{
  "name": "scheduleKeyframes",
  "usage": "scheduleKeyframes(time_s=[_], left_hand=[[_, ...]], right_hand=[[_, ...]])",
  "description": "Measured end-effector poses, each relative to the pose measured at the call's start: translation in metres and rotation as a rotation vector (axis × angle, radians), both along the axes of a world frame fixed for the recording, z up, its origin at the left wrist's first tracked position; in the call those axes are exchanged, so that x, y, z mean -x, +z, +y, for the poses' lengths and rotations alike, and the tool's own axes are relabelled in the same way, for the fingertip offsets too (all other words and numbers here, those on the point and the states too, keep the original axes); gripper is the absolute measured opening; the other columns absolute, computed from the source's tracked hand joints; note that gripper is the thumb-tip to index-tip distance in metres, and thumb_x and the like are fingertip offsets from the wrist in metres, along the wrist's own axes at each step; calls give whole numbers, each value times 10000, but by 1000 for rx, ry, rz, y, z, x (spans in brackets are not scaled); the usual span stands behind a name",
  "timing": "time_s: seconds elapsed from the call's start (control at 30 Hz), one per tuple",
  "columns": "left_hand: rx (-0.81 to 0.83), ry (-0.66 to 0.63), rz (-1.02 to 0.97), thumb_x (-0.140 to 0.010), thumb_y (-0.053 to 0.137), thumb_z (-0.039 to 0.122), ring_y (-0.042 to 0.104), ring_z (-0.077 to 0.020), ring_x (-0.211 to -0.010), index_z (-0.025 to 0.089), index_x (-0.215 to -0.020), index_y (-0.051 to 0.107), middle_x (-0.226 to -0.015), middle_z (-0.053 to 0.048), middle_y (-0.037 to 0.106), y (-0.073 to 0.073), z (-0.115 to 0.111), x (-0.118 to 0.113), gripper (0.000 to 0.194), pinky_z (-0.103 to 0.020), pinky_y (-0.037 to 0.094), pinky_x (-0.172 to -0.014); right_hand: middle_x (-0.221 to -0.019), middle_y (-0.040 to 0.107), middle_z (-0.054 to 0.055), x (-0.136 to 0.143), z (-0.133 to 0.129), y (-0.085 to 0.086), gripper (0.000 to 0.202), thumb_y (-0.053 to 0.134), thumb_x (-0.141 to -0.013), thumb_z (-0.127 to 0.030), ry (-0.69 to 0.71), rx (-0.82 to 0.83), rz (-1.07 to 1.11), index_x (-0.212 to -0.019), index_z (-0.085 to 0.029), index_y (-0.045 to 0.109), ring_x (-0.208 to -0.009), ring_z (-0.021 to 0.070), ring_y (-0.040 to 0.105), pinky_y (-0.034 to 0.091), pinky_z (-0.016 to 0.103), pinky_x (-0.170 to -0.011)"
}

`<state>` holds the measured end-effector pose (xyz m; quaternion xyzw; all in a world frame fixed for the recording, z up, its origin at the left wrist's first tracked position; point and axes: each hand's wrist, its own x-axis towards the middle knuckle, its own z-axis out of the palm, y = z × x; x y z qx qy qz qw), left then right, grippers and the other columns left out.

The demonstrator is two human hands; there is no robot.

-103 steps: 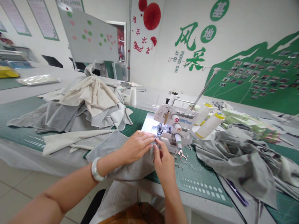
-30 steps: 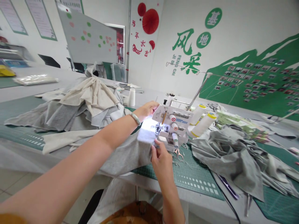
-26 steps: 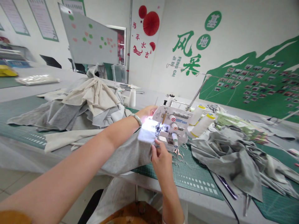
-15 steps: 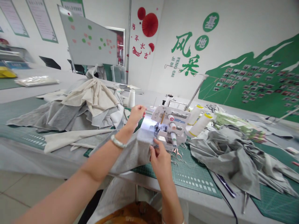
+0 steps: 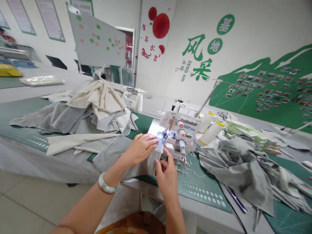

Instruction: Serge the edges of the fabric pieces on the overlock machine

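The left hand is lying flat, fingers loosely together, on gray cloth at center frame, apparently steadying it before the sewing machine; the right hand, thumb and forefinger parted, is bordering its edge, seemingly for alignment.

Dotted whiteboard, large red fan, green mountain mural, clear bin

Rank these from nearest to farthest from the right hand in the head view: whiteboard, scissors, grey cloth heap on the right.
From the right hand:
1. Scissors: just to its right, on the mat.
2. Grey cloth heap: farther right on the table.
3. Whiteboard: across the room, ahead and left.
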<state>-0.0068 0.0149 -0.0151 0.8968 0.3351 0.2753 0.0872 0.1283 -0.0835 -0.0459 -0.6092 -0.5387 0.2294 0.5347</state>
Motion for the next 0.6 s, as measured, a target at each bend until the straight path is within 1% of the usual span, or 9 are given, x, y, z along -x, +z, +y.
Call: scheduleKeyframes(time_s=[0.13,0.2,0.27,0.4,0.5,0.6], left_hand=[[-88,96,73,-1007,348,423,482,-238,-1247,288,-1276,574,-1326,-65,567,5,-8,-7,377,-527,238,-1099],[-135,106,73,-1002,367,415,461,-242,-1264,273,-1228,607,-1369,-63,535,6,-10,-10,358,-524,212,-1113],[-164,75,58,-1004,375,389,452,-234,-1266,248,-1186,628,-1385,-51,528,5,-10,-12,342,-486,227,-1115],[-128,19,18,-1010,377,334,519,-208,-1162,206,-1184,616,-1245,-52,625,3,-8,-15,323,-414,328,-1041],[-108,2,0,-1003,405,310,527,-203,-1159,208,-1218,596,-1243,-52,623,2,-8,-15,305,-410,329,-1040],[-110,-5,3,-987,448,325,512,-218,-1186,216,-1228,596,-1266,-55,607,0,-6,-15,303,-419,323,-1050]], right_hand=[[-583,563,-58,2,-1,-4,525,511,-887,-317,18,15,95,-1361,-116,406,-522,132,513,396,229,-522],[-588,567,-57,2,-1,-6,525,515,-888,-343,18,25,127,-1352,-122,405,-523,133,511,390,229,-520],[-600,581,-48,2,0,-8,503,521,-886,-368,6,39,131,-1317,-126,425,-532,136,515,392,233,-531],[-658,635,-7,0,1,-10,394,542,-867,-415,-57,77,121,-1156,-149,512,-576,151,541,398,243,-548],[-636,626,0,-1,1,-11,290,540,-859,-441,-36,89,128,-960,-171,571,-556,149,528,389,242,-531],[-585,569,-19,0,1,-12,268,525,-865,-444,-3,79,122,-829,-183,573,-529,136,492,371,234,-515]])
